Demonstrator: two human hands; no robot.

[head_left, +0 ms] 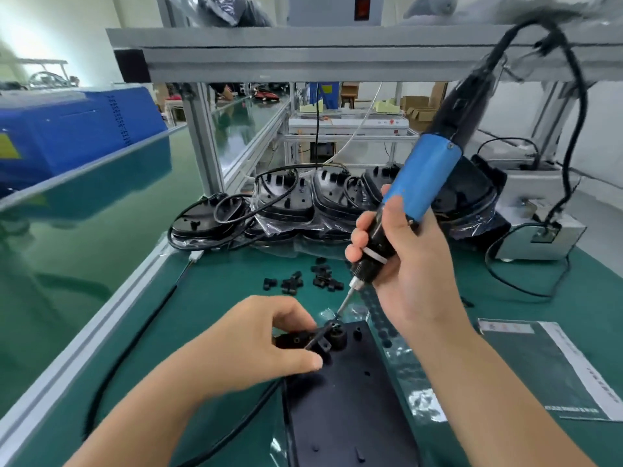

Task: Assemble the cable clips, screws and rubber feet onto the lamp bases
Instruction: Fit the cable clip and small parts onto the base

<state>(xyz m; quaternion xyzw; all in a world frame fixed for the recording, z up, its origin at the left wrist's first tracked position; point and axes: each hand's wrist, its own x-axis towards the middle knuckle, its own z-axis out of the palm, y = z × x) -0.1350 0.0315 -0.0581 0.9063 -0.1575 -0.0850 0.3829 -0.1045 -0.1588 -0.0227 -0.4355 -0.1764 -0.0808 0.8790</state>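
Currently, step: driving a screw into the cable clip [320, 342].
Lamp base [347, 399]: flat on the mat, landmark.
Left hand [256, 345]: pinches clip at base's far end.
Right hand [401, 264]: wrapped round electric screwdriver [421, 183], bit on clip.
Risk: tilted bit may cam out, shifting clip.

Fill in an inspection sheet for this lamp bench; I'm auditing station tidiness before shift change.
Surface: green bench mat with aluminium edge rail.
Job's things: flat black plastic lamp base in front; small black cable clips loose behind it; more bagged black bases stacked at the back.
Clutter: printed paper sheet at right; clear plastic film beside the base.
Grippers: left hand pinches a clip over the cord on the base; right hand grips the blue-and-black electric screwdriver, bit down at the clip.
Cables: black cord across the mat; screwdriver lead overhead.
Surroundings: aluminium frame shelf, blue machine at left.
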